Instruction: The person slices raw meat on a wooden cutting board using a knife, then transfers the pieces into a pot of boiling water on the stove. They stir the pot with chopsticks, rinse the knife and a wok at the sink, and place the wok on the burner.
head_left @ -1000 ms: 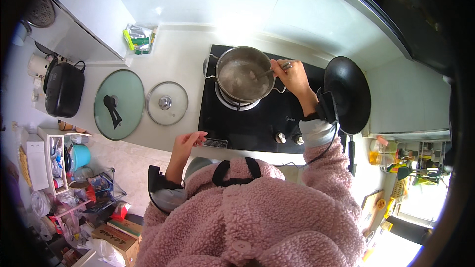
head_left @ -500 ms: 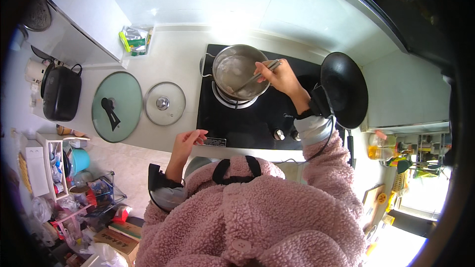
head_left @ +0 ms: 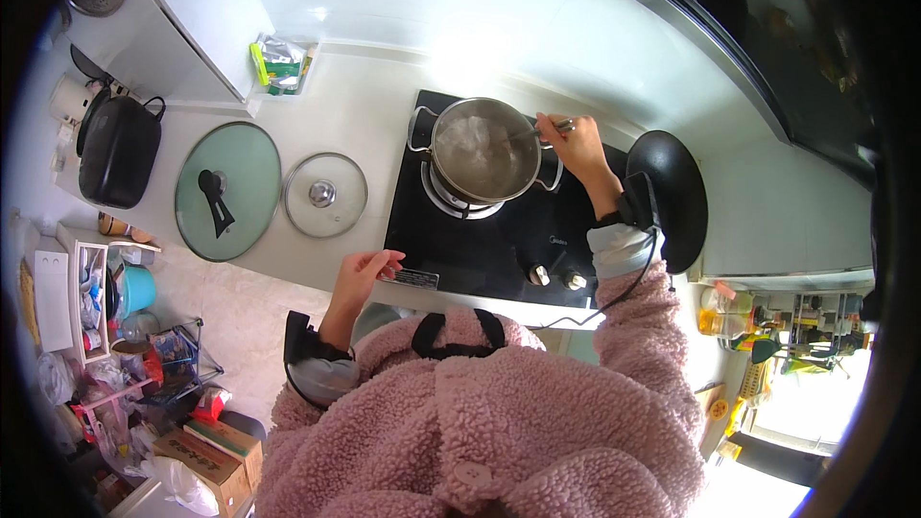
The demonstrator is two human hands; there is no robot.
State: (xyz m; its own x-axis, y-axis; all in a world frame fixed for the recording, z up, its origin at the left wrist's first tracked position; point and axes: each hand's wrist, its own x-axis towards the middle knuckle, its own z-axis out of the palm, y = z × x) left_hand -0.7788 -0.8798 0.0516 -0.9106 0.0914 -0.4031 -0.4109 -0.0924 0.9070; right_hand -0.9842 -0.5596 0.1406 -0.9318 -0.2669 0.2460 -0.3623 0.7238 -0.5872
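A steel pot [head_left: 486, 194] with two loop handles sits on the left burner of the black gas hob, with cloudy, swirling liquid inside. Over its right rim, my right hand [head_left: 574, 146] is closed around a pair of chopsticks [head_left: 564, 127], whose lower ends dip into the liquid and are hard to make out. My left hand [head_left: 363, 273] hangs at the hob's front left edge, fingers loosely bent and slightly apart, holding nothing. Left of the hob lie a small glass lid [head_left: 338, 213] with a steel knob and a larger greenish glass lid [head_left: 251, 197] with a black handle.
A black wok [head_left: 670, 201] stands on the hob's right side, close to my right forearm. Two knobs [head_left: 539, 274] sit at the hob's front. A small plastic bin [head_left: 309, 72] of packets is against the back wall. A black lidded cooker [head_left: 123, 149] stands far left.
My right hand has shifted right across the pot, bringing the chopsticks from the lower left of the liquid toward the right rim. My left hand stays in about the same place.
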